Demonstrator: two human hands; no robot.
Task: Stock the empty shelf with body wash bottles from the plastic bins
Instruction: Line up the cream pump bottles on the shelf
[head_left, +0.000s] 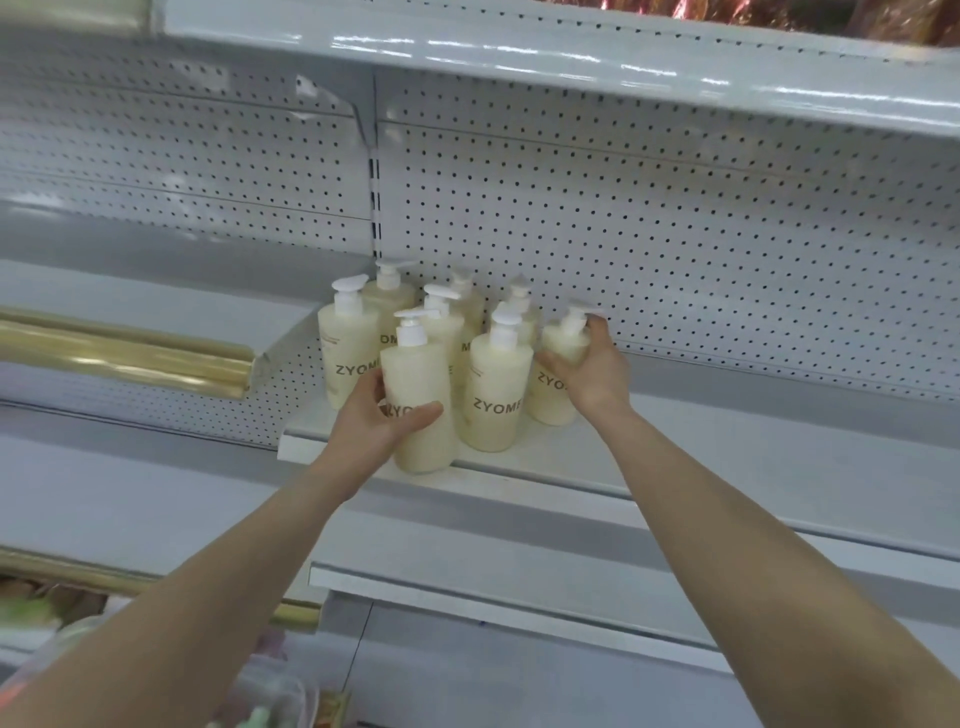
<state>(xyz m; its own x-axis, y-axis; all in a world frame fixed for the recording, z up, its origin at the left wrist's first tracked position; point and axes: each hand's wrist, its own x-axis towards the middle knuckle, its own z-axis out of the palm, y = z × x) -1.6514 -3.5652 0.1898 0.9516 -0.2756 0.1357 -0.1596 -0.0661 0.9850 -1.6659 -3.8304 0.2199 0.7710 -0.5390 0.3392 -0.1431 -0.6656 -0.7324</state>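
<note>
Cream pump bottles (496, 400) crowd the shelf's (701, 457) left end; placing is underway, left hand (382, 421) grip wrapping the front-edge bottle (415, 374), right hand (597, 374) grip clasping the rightmost bottle (563, 340), seemingly down, so next comes letting go.

White pegboard back panel (675, 234), gold rails (124, 358)

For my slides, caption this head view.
Left hand and right hand each grip a cream plastic pump bottle among others on the white metal shelf.

Left hand (374, 421) gripping front bottle (415, 374), right hand (592, 374) gripping rightmost bottle (548, 400)
</note>
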